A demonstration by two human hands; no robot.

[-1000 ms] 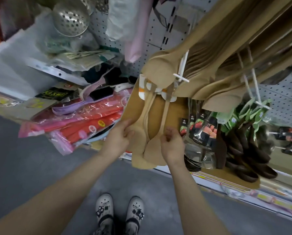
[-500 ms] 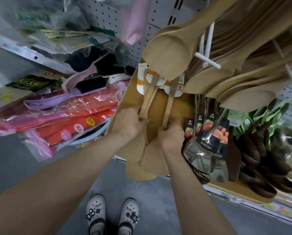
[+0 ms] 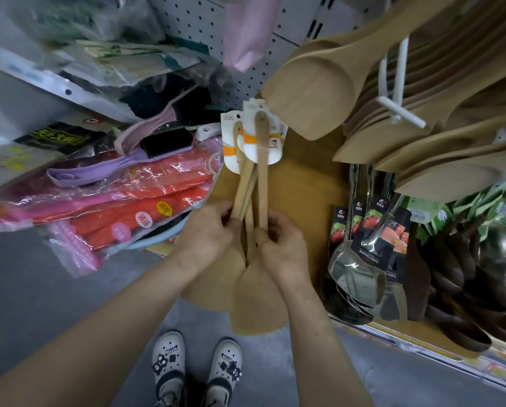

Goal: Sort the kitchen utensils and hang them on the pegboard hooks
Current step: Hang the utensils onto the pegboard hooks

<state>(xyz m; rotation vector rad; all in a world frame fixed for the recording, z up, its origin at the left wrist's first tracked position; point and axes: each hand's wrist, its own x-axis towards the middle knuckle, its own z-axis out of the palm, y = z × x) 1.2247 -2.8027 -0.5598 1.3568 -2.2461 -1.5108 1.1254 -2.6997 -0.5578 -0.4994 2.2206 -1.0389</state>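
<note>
I see both hands on a hanging bunch of wooden spatulas (image 3: 257, 298) in front of the pegboard (image 3: 196, 27). My left hand (image 3: 207, 233) pinches the left handles, and my right hand (image 3: 284, 245) curls round the right one. White-and-orange label cards (image 3: 231, 148) sit at the handle tops. Larger wooden turners (image 3: 313, 92) hang upper right. Steel ladles (image 3: 354, 271) and dark wooden spoons (image 3: 480, 289) hang to the right, and red plastic packs (image 3: 146, 210) lie left.

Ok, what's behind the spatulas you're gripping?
A light wooden board sits behind the spatulas; white-and-orange cards back their handles. Left hand and right hand cover part of it; the hook is hidden.
</note>
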